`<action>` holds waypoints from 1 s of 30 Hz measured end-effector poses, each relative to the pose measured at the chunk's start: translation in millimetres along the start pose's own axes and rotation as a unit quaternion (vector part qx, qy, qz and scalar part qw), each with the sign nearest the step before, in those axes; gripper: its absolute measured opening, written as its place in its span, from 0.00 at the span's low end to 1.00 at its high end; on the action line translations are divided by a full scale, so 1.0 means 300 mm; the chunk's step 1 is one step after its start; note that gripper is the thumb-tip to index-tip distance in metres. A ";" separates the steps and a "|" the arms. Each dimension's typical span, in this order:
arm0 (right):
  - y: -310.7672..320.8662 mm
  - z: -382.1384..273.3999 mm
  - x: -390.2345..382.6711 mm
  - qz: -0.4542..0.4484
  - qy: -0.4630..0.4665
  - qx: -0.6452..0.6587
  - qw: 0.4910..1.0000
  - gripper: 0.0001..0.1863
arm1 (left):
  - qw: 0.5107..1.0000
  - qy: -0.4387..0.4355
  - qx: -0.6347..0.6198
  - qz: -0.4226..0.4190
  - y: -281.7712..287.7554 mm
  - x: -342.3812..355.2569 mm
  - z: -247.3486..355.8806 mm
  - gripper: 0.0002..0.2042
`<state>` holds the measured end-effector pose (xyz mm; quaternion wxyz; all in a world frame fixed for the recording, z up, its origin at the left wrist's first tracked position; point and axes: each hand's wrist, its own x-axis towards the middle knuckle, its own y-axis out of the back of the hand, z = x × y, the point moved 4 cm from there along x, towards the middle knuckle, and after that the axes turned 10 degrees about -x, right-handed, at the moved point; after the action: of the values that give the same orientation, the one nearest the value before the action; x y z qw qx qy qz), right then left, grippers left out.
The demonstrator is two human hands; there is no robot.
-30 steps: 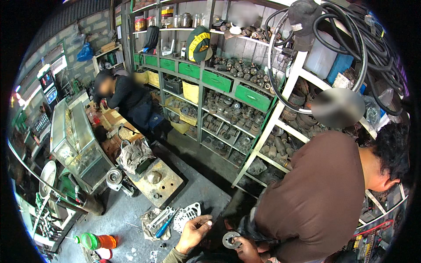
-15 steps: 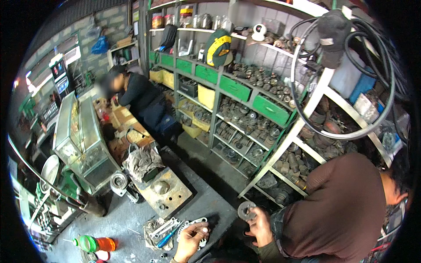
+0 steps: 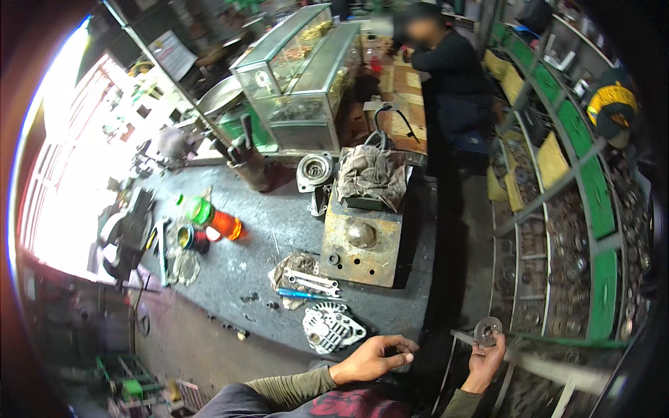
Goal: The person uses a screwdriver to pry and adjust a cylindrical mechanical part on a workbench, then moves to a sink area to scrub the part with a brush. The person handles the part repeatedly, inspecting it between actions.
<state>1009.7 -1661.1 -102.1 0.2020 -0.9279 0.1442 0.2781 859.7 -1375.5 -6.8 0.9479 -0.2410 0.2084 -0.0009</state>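
In my right hand (image 3: 486, 362), at the lower right, is a grey metal disc (image 3: 487, 331) with a hole in its middle, held up by its lower edge with my fingers. Beyond the bench's near edge, my left hand (image 3: 376, 358) is loosely bent, thumb apart from the fingers; I see nothing in it. Closest to that hand lies a silvery slotted alternator housing (image 3: 332, 328) on the bench. Just behind the housing are a blue-handled screwdriver (image 3: 295, 294) and combination wrenches (image 3: 311, 280), partly on a rag (image 3: 296, 262).
A stained metal plate (image 3: 376, 263) with a dome sits on the dark bench (image 3: 258, 237). Left of it stands a green-and-orange bottle (image 3: 217, 218). Glass display cases (image 3: 296, 97) rise at the back. A seated person (image 3: 453, 76) is beyond; parts shelves (image 3: 550, 237) line the right.
The view has swung left, bringing in the bright window and more bench. The nearby person in brown is out of view. My right hand still holds the disc, now raised apart from my left.
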 end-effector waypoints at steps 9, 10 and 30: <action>0.157 -0.224 0.272 -0.050 -0.118 -0.101 0.987 0.11 | 0.997 -0.050 0.060 -0.002 -0.429 0.424 0.071 0.18; 0.098 -0.293 0.225 -0.047 -0.069 -0.130 0.988 0.13 | 0.996 -0.061 0.056 0.038 -0.459 0.453 0.109 0.16; 0.453 -0.347 0.401 0.018 0.034 -0.280 0.959 0.20 | 0.977 -0.087 0.053 -0.188 -0.962 1.273 0.293 0.13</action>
<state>1102.4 -1846.3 -131.6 -0.0761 -0.9534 0.0841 0.2796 1271.6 -1629.6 44.5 0.9568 -0.2246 0.0754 -0.1687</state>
